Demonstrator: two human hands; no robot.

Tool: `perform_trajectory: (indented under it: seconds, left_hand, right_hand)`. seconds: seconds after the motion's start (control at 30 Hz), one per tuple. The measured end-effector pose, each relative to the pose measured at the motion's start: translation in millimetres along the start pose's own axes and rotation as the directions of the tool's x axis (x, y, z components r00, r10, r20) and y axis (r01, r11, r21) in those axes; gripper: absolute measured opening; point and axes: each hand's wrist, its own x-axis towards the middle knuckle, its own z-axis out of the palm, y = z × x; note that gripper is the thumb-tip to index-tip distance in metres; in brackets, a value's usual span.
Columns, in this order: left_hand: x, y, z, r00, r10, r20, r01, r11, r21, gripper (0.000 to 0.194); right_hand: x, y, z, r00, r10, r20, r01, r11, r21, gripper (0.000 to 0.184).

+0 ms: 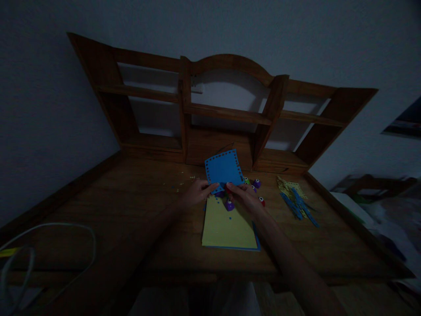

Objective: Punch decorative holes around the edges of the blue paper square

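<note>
A blue sheet of paper [224,168] stands tilted above the desk, with small punched holes along several edges. My left hand [198,192] pinches its lower left corner. At the lower right edge, my right hand [246,197] is closed around a small red paper punch [227,188], partly hidden by the fingers. Just below, a purple punch [229,205] rests on a stack of yellow paper [229,230], with blue paper showing underneath. Small blue cut-outs [230,218] lie on the yellow sheet.
Several punches lie right of my right hand, among them a purple one [257,183] and a red one [262,201]. Farther right are blue paper strips [297,204] and yellow scraps [285,186]. A wooden shelf [226,115] backs the desk; a white cable [66,225] loops at left.
</note>
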Motion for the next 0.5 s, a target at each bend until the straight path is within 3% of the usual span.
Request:
perform_trajectory:
  seconds: [0.5]
  left_hand:
    - [-0.8, 2.5, 1.5, 0.999, -0.034, 0.006, 0.034, 0.999, -0.015, 0.049]
  right_hand:
    - [0.6, 4.7, -1.2, 0.999, -0.022, 0.030, 0.023, 0.999, -0.042, 0.040]
